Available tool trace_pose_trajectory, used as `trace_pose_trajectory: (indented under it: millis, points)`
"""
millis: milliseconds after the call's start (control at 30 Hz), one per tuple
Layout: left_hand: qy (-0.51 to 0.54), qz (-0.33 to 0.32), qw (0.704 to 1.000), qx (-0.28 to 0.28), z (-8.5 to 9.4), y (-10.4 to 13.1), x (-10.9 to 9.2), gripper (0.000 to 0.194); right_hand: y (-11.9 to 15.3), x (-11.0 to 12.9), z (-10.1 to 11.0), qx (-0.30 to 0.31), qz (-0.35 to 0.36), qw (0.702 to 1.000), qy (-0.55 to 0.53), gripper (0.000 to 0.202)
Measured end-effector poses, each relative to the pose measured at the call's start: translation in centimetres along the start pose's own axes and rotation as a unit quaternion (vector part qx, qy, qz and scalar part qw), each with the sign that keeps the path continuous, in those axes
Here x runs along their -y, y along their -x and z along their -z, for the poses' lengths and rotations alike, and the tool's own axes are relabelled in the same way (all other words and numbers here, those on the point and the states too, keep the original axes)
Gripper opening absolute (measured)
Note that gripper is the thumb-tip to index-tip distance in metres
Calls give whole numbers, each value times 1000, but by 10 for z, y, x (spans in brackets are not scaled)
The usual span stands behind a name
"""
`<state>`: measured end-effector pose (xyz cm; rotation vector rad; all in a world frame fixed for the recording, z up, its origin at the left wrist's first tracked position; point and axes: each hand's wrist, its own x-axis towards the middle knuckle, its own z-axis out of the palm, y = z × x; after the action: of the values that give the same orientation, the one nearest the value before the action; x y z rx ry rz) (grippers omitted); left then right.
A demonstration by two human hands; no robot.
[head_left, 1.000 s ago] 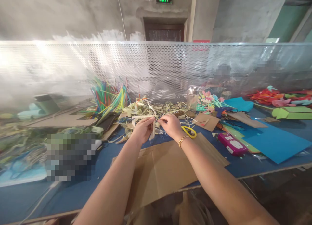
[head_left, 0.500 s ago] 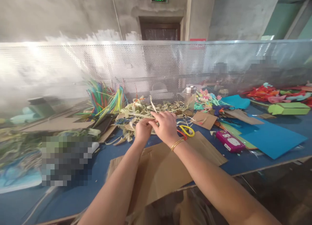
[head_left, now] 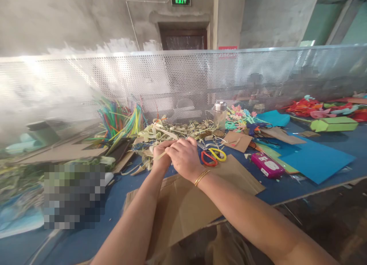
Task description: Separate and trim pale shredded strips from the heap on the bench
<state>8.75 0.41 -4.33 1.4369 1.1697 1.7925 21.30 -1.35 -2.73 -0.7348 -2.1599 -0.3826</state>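
Observation:
My left hand (head_left: pixel 161 157) and my right hand (head_left: pixel 185 158) meet above the far edge of a brown cardboard sheet (head_left: pixel 189 204). Both are closed, fingers bent around a pale, husk-like strip (head_left: pixel 161 156) that shows at the left hand. The right hand covers most of the strip and some of the left fingers. Just behind the hands lies a heap of dry, pale green strips (head_left: pixel 156 133). Scissors with one red and one yellow handle loop (head_left: pixel 218 155) rest beside the right hand, their blades partly hidden.
Bundled coloured pipe cleaners (head_left: pixel 117 117) stand at the back left. Behind the right hand is a bottle with a metal lid (head_left: pixel 220 114). A purple packet (head_left: pixel 267 165) and blue sheets (head_left: pixel 318 158) lie rightward. A perforated metal screen (head_left: pixel 189 77) borders the table's far side.
My right hand has turned over and closed further across the left hand. The strip end that stuck upward has come down, and more of the scissors shows. The whole view has shifted slightly.

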Motion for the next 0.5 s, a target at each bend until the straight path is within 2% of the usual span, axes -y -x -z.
trace_pose_trajectory:
  millis: [200,433,500]
  points:
    - [67,67,995,-1,-1,-1,-7,19,3,3,-1,3,30,1000,-7,23]
    - [72,100,992,4,0,1,-19,16,4,6,-1,-8,69,997,-37,23]
    - [82,111,990,12,-1,3,-20,14,2,3,3,-22,56,996,-72,21]
